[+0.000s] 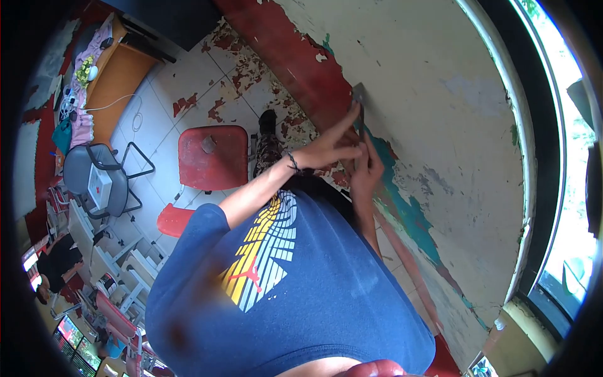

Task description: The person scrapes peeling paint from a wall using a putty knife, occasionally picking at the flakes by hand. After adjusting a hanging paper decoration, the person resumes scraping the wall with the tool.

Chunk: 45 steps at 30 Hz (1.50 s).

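A scraper [359,93] with a flat metal blade rests against the wall [440,100], where red paint meets bare plaster. My right hand [366,173] is closed around its handle, close to the wall. My left hand [323,146], with a dark bracelet at the wrist, reaches across from the left. Its fingers are stretched out, with the fingertips touching the scraper near the blade. Red paint [308,69] covers the lower wall on the far side of the hands, and a ragged teal patch [408,213] shows on the near side.
Paint flakes [248,72] litter the tiled floor [166,103]. A red-seated chair [213,160] stands left of my legs, with a small object on it. Further left are a grey armchair [78,169] holding a white box, a wooden desk [116,75] and a person in black [59,261]. A window [565,188] is at right.
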Tool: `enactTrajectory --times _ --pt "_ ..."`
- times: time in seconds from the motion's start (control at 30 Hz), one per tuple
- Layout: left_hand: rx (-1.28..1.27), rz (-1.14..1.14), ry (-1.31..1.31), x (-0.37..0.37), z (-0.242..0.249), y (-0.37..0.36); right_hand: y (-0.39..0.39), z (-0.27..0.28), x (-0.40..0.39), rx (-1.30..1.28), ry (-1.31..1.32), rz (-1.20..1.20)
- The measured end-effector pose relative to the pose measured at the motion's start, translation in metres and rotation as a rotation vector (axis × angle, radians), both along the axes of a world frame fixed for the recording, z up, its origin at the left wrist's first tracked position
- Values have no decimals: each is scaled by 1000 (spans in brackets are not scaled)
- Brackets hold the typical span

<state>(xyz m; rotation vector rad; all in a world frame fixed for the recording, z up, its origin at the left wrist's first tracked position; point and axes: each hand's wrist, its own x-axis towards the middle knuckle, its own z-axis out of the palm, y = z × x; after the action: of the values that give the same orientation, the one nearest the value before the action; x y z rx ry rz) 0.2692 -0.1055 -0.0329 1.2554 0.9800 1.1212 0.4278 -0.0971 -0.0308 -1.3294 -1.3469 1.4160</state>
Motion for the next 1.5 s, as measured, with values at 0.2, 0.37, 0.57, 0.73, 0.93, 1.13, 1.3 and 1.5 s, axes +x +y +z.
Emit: enactTrajectory --times 0.2,0.37,0.57,0.73,0.93,1.13,1.3,1.5 --pt "-146 -55 -115 -6 9 -2 -6 12 3 -36 109 -27" --pt "-117 0 -43 -14 -12 3 12 -47 -1 184 -47 30" --pt "70 93 106 -5 -21 -5 -4 -5 11 -70 48 53" --pt "-176 143 -29 0 -18 3 -14 11 48 -112 -17 71" --pt "-152 232 -94 0 -40 28 -21 32 47 -194 85 49" --pt "-228 327 -339 -9 -32 26 -23 50 47 -460 243 44" --pt "-315 550 -638 -30 -82 16 -24 44 59 -510 257 150" --pt "-310 722 -910 -53 -69 19 -20 42 61 -263 271 37"
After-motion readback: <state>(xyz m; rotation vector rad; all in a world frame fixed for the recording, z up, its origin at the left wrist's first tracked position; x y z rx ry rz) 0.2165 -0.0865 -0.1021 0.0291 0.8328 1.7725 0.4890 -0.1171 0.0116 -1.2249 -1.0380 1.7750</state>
